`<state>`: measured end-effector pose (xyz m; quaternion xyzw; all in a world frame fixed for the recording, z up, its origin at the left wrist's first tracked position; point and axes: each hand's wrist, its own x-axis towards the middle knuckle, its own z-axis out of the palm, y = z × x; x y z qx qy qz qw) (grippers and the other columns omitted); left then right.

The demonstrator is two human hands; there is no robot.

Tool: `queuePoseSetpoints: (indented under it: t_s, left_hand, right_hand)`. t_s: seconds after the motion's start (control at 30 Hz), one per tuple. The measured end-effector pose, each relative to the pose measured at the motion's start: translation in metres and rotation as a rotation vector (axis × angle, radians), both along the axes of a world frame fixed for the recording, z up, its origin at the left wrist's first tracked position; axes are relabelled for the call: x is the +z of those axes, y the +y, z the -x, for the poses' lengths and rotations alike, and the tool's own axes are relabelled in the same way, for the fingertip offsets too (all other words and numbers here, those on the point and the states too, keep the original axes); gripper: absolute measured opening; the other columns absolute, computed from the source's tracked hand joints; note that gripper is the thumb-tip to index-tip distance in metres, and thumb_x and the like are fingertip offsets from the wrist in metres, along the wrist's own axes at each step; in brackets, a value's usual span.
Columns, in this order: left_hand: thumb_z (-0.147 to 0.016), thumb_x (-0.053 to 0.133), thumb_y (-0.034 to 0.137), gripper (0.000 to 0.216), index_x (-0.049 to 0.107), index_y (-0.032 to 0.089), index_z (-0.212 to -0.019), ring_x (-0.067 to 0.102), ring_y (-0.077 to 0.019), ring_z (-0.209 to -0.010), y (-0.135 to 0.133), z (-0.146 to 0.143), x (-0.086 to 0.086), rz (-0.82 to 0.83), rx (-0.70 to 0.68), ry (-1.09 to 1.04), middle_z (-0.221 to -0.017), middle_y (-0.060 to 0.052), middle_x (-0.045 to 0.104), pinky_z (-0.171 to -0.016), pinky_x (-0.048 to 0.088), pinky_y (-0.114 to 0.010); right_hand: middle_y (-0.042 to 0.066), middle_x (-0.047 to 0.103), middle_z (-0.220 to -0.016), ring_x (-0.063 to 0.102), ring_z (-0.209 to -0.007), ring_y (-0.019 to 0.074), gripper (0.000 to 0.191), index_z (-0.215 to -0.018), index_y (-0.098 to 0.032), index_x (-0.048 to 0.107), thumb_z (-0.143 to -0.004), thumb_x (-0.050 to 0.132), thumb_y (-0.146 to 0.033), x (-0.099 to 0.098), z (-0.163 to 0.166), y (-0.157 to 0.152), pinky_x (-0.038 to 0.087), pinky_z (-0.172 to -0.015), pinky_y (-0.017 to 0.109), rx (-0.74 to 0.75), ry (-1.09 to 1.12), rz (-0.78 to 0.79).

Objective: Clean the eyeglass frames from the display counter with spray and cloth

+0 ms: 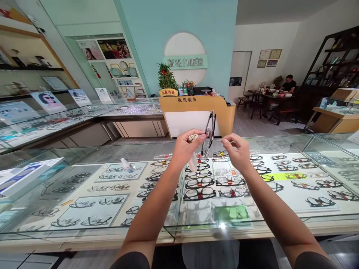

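Left fingers (199,139) pinch glasses (210,133) (upended) at mid-height.

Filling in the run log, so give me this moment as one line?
left hand: holds glasses, cloth | right hand: raised near glasses | below: display case

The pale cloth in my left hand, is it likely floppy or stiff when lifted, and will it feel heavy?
The pale cloth is probably floppy: its loose end droops below the left hand. It's likely light, being a small piece bunched among the fingers. It looks soft enough to crumple easily, judging by the folds near the thumb.
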<state>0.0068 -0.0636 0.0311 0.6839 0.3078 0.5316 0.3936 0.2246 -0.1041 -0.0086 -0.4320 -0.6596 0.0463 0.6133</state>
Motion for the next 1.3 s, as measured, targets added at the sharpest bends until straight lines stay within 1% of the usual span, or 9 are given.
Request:
queuePoseSetpoints:
  t_s: [0.1, 0.2, 0.33, 0.43, 0.6, 0.8, 1.0, 1.1, 1.3]
  left_hand:
    - [-0.086, 0.083, 0.057, 0.04, 0.082, 0.02, -0.099, 0.047, -0.0105, -0.065, -0.009, 0.003, 0.016, -0.059, 0.059, -0.066, -0.092, -0.004, 0.075, -0.056, 0.035, -0.025]
    - [-0.087, 0.082, 0.056, 0.038, 0.083, 0.02, -0.097, 0.055, -0.0131, -0.071, -0.013, 0.003, 0.02, -0.099, 0.104, -0.093, -0.099, -0.006, 0.077, -0.06, 0.041, -0.026]
    - [-0.088, 0.082, 0.052, 0.033, 0.083, 0.02, -0.097, 0.063, -0.0172, -0.082, -0.01, 0.006, 0.017, -0.117, 0.115, -0.062, -0.102, -0.007, 0.08, -0.07, 0.049, -0.028]
    - [-0.087, 0.084, 0.051, 0.033, 0.084, 0.02, -0.098, 0.064, -0.0175, -0.08, -0.005, 0.009, 0.015, -0.081, 0.116, -0.03, -0.101, -0.008, 0.081, -0.069, 0.049, -0.028]
    - [-0.083, 0.088, 0.05, 0.031, 0.085, 0.021, -0.095, 0.049, -0.0116, -0.063, -0.003, 0.009, 0.014, -0.044, 0.087, -0.032, -0.087, -0.004, 0.078, -0.058, 0.039, -0.026]
    - [-0.087, 0.084, 0.048, 0.027, 0.085, 0.022, -0.096, 0.039, -0.01, -0.056, -0.004, 0.005, 0.013, -0.036, 0.11, -0.043, -0.075, -0.001, 0.072, -0.053, 0.031, -0.026]
    - [-0.089, 0.081, 0.053, 0.032, 0.085, 0.023, -0.098, 0.03, -0.0093, -0.052, 0.003, 0.007, 0.01, -0.051, 0.173, -0.003, -0.068, 0.0, 0.066, -0.05, 0.023, -0.027]
    - [-0.092, 0.078, 0.053, 0.031, 0.085, 0.023, -0.099, 0.031, -0.0092, -0.052, 0.003, 0.007, 0.009, -0.071, 0.182, 0.051, -0.071, 0.0, 0.07, -0.051, 0.025, -0.027]
    - [-0.094, 0.077, 0.053, 0.032, 0.084, 0.023, -0.104, 0.053, -0.013, -0.062, 0.005, 0.01, 0.007, -0.116, 0.203, 0.131, -0.106, -0.005, 0.084, -0.059, 0.039, -0.028]
  right_hand:
    - [0.003, 0.076, -0.093, 0.07, -0.086, 0.0188, 0.017, -0.099, -0.024, 0.076, -0.102, 0.067, -0.039, 0.042, 0.025, -0.009, 0.059, -0.079, 0.033, 0.234, 0.066, 0.023]
    - [0.0, 0.072, -0.084, 0.064, -0.077, 0.0159, 0.013, -0.094, -0.024, 0.073, -0.1, 0.072, -0.035, 0.059, 0.037, -0.013, 0.054, -0.075, 0.032, 0.286, 0.054, 0.044]
    - [-0.002, 0.068, -0.078, 0.058, -0.071, 0.0149, 0.014, -0.09, -0.023, 0.071, -0.1, 0.072, -0.033, 0.054, 0.041, -0.009, 0.049, -0.07, 0.032, 0.254, 0.028, 0.056]
    - [-0.002, 0.067, -0.078, 0.057, -0.071, 0.0153, 0.013, -0.092, -0.024, 0.071, -0.102, 0.071, -0.032, 0.05, 0.039, -0.005, 0.047, -0.07, 0.033, 0.226, -0.032, 0.043]
    - [-0.002, 0.068, -0.079, 0.058, -0.072, 0.0158, 0.012, -0.094, -0.025, 0.071, -0.103, 0.071, -0.033, 0.05, 0.034, -0.003, 0.046, -0.07, 0.034, 0.212, -0.069, 0.033]
    - [-0.001, 0.07, -0.081, 0.06, -0.074, 0.0172, 0.014, -0.093, -0.026, 0.071, -0.104, 0.069, -0.033, 0.053, 0.028, -0.004, 0.047, -0.072, 0.035, 0.17, -0.117, 0.011]
    - [-0.004, 0.064, -0.062, 0.052, -0.053, 0.0146, 0.017, -0.095, -0.027, 0.072, -0.106, 0.065, -0.037, 0.056, 0.014, -0.005, 0.04, -0.059, 0.034, -0.101, -0.119, -0.002]
    - [-0.005, 0.071, -0.061, 0.058, -0.049, 0.0144, 0.017, -0.102, -0.026, 0.073, -0.108, 0.064, -0.039, 0.055, 0.007, -0.007, 0.043, -0.057, 0.033, -0.202, -0.088, -0.02]
    - [0.003, 0.085, -0.092, 0.077, -0.073, 0.0217, 0.013, -0.114, -0.029, 0.075, -0.105, 0.067, -0.034, 0.058, 0.0, -0.007, 0.054, -0.064, 0.037, -0.322, -0.019, -0.163]
